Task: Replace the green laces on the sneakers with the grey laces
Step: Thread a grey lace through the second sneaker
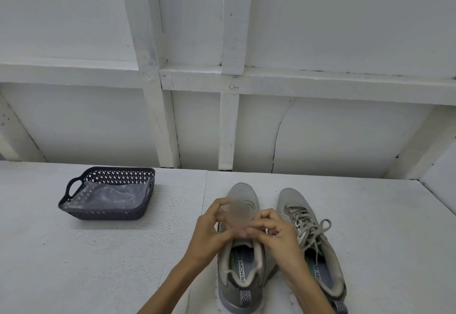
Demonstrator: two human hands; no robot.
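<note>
The grey lace (237, 215) is a blur over the tongue of the left sneaker (243, 191), caught between both hands; how it runs through the eyelets cannot be made out. The left hand (212, 229) has its fingers curled and thumb raised, closed round the blurred lace from the left side. The right hand (277, 232) is bunched, fingertips pinching the lace's lower end just above the shoe's opening. The two hands almost touch over the shoe.

The left sneaker stands on the white table (98, 264), toe pointing away from the person, its insole printed "MEMORY FO…" showing. Just beside it, parallel and to its right, stands the right sneaker (292, 200) — laced in grey, with the laces (308, 229) tied in a loose bow whose loops fall toward the outer side.

Well apart to the left, near the table's far edge, sits a dark perforated basket (106, 215) with handle cut-outs. It holds a crumpled clear plastic bag (108, 195) — nothing can be told of what the bag contains. Behind the table rises a white panelled wall (320, 30).
</note>
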